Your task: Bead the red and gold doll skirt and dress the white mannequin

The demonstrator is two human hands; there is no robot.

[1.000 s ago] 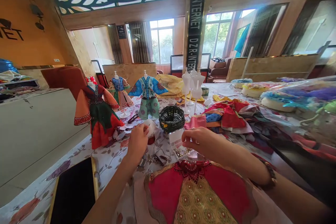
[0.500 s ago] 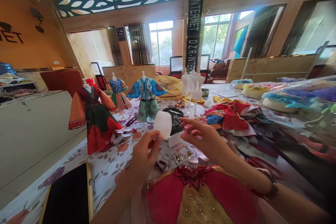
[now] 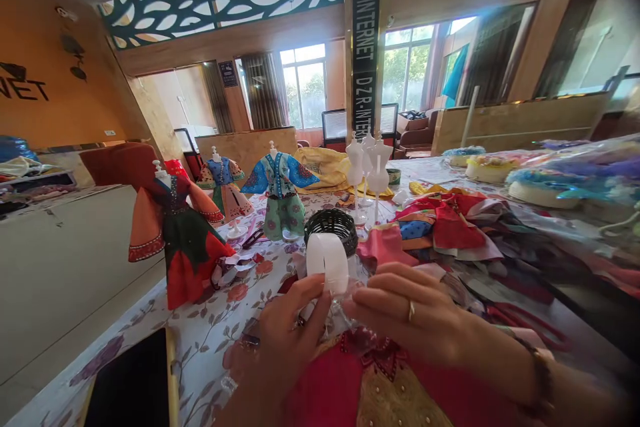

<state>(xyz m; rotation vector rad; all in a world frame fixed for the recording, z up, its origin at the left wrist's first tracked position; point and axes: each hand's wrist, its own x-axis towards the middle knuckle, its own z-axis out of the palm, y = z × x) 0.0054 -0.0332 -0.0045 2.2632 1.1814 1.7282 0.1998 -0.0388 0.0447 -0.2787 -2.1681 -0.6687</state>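
A white strip bent into a loop (image 3: 336, 263) is pinched at its lower end by my left hand (image 3: 295, 320). My right hand (image 3: 415, 310), slightly blurred, is just right of the loop with its fingers stretched and close together; a ring shows on one finger. Behind the loop sits a dark woven basket (image 3: 330, 223). Below both hands lies a red garment (image 3: 330, 380) with a gold beaded panel (image 3: 390, 393). Between the hands, clear plastic is partly hidden.
Dressed mini mannequins (image 3: 280, 193) stand at the back left, bare white ones (image 3: 377, 170) at centre. A phone (image 3: 127, 380) lies front left. Colourful fabric (image 3: 455, 220) and red scissors (image 3: 530, 320) are on the right.
The white piece has turned and moved lower and right, now showing as a loop. Both hands have moved down and right, and the view has shifted slightly.
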